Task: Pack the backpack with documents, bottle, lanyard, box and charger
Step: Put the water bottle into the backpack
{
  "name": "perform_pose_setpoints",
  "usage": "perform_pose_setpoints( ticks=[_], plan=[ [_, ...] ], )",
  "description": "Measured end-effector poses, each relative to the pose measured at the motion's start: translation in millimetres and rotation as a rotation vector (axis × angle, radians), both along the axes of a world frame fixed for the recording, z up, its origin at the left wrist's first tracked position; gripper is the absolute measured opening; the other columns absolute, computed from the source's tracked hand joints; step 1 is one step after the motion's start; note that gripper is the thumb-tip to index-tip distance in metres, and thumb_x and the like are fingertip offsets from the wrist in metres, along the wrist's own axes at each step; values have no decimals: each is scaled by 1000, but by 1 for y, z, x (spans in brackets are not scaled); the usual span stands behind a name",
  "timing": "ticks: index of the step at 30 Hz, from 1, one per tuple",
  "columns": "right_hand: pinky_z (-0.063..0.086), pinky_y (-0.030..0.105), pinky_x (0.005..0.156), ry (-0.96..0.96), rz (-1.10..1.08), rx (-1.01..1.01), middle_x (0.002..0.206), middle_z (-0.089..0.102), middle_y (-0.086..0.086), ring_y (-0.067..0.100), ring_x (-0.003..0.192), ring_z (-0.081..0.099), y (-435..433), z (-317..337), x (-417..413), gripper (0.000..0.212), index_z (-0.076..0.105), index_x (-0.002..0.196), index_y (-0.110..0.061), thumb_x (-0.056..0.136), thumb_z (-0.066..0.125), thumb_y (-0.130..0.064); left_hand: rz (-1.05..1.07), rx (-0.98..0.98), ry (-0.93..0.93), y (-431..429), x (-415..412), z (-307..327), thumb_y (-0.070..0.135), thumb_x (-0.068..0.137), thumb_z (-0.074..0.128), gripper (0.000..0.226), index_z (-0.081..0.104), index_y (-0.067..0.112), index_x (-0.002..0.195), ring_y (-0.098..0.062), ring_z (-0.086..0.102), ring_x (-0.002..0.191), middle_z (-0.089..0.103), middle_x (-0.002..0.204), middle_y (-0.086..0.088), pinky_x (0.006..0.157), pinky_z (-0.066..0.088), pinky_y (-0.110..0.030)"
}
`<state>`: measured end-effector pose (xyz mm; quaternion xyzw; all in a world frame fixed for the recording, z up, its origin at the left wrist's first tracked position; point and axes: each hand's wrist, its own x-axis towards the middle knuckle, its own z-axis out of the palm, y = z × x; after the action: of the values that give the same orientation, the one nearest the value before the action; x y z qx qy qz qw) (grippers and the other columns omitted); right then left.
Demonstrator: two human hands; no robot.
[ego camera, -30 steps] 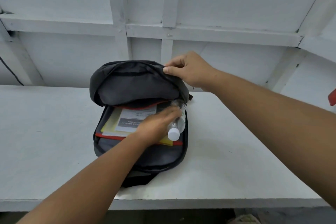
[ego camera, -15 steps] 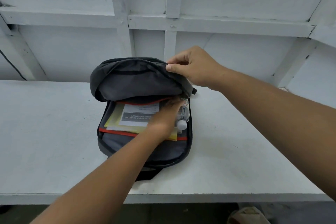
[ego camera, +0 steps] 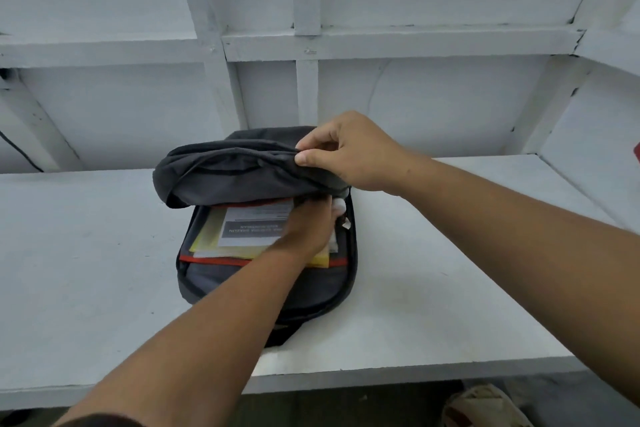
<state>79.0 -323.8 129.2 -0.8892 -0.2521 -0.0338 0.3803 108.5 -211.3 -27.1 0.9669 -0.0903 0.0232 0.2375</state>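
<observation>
A dark grey backpack point(ego camera: 242, 291) lies open on the white table point(ego camera: 86, 253). My right hand point(ego camera: 349, 152) pinches the edge of its flap point(ego camera: 228, 177) and holds it up. Inside lie documents point(ego camera: 249, 229), a white printed sheet on yellow papers behind a red-trimmed pocket. My left hand point(ego camera: 308, 225) reaches into the right side of the bag and grips the clear bottle point(ego camera: 337, 210); only bits of the bottle show beside my fingers, under the flap. No lanyard, box or charger is in sight.
A white panelled wall with ledges point(ego camera: 381, 42) rises right behind the backpack. The table's front edge point(ego camera: 415, 371) runs below my arms. A sandalled foot point(ego camera: 485, 406) shows on the floor at the bottom right. A red object point(ego camera: 636, 152) peeks in at the right edge.
My left hand has pushed the bottle deeper into the bag, up under the flap, so its white cap is now mostly hidden. My right hand keeps the flap lifted.
</observation>
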Motion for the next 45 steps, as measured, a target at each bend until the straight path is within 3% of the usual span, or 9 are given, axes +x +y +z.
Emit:
perform_pose_setpoints(
  ticks=[3,7,10,13,16,22,27,36,45],
  plan=[
    [42,8,73,-2,-4,-21,86,71,-17,-4,79,64,-2,2,1,16,79,104,-21,91,72,-28,64,-34,38,-5,23,3,32,103,47,15,56,20,100,-17,50,91,51,85,4,62,38,-19],
    [42,3,69,-28,8,-64,81,70,-20,-12,72,61,-3,2,0,16,79,105,-21,92,71,-27,27,49,34,2,12,1,30,103,44,30,56,14,126,-33,59,111,63,120,-14,91,49,-40],
    [49,15,83,-22,7,-44,96,76,-11,-2,85,67,-4,-4,-7,17,79,106,-21,92,71,-25,-123,-85,-35,26,-52,24,34,103,47,28,65,24,122,-19,66,95,72,106,-2,83,53,-36],
    [52,21,89,-15,-14,0,102,75,-10,2,92,68,-7,-24,-18,21,77,112,-19,92,71,-24,-204,-312,-468,60,-116,70,25,97,59,19,76,19,100,-5,62,64,72,77,8,61,49,-19],
    [49,17,86,-17,18,19,100,73,-13,-1,89,66,-6,-53,-33,19,77,110,-19,94,69,-23,-102,-264,-782,100,-130,100,15,92,62,13,74,11,94,-8,59,71,70,81,5,66,47,-20],
    [50,32,99,-53,35,-134,111,71,-18,0,107,63,-13,-151,-82,20,76,110,-24,92,72,-19,-129,84,-297,161,-128,14,32,97,52,19,68,23,101,-18,61,95,67,99,6,83,48,-37],
    [21,27,124,-63,-12,-139,134,59,-18,-7,138,41,-12,-206,-113,36,68,127,-24,97,62,-7,-104,10,-219,165,-156,-45,36,103,38,30,65,27,110,-10,54,104,61,112,11,97,40,-30],
    [52,22,97,-64,-181,40,106,74,-16,-2,102,67,14,-121,-100,19,76,109,-27,91,71,-22,-5,-364,-176,160,-142,34,27,96,63,11,63,31,107,3,61,91,66,96,16,81,50,-19],
    [52,13,90,-19,-179,258,107,74,-15,-3,103,68,39,-83,-105,23,71,115,-26,92,71,-20,-12,-545,-178,157,-148,67,28,96,64,10,63,31,105,-6,64,85,67,89,12,76,53,-19]
  ],
)
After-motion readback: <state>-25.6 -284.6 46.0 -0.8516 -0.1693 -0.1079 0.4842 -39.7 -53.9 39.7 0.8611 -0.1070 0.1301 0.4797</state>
